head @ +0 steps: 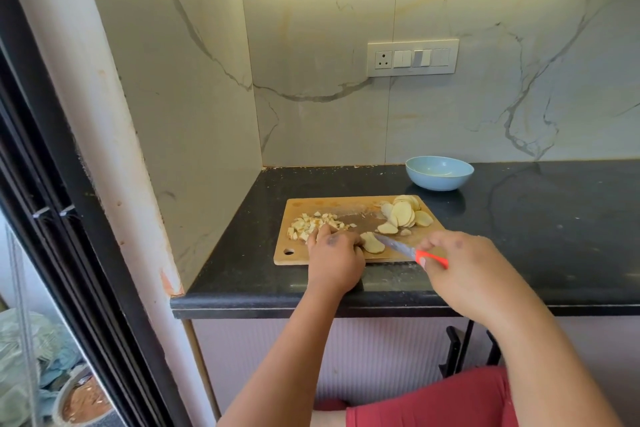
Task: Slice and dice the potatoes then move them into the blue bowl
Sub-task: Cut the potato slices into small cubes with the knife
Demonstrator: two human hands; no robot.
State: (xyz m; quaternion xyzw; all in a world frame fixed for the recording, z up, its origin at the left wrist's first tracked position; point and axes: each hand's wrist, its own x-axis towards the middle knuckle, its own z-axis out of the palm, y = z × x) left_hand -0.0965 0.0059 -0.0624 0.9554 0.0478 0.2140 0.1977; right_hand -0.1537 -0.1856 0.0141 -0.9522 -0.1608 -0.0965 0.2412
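A wooden cutting board lies on the black counter. Diced potato pieces are heaped at its left. Round potato slices are piled at its right rear. My left hand holds down a small stack of slices at the board's front. My right hand grips a knife by its orange handle; the blade points left, its tip next to that stack. The blue bowl stands behind the board, to the right, with no potato visible in it.
The black counter stretches to the right. A marble side wall closes off the left, close to the board. A switch panel is on the back wall. The counter's front edge runs under my wrists.
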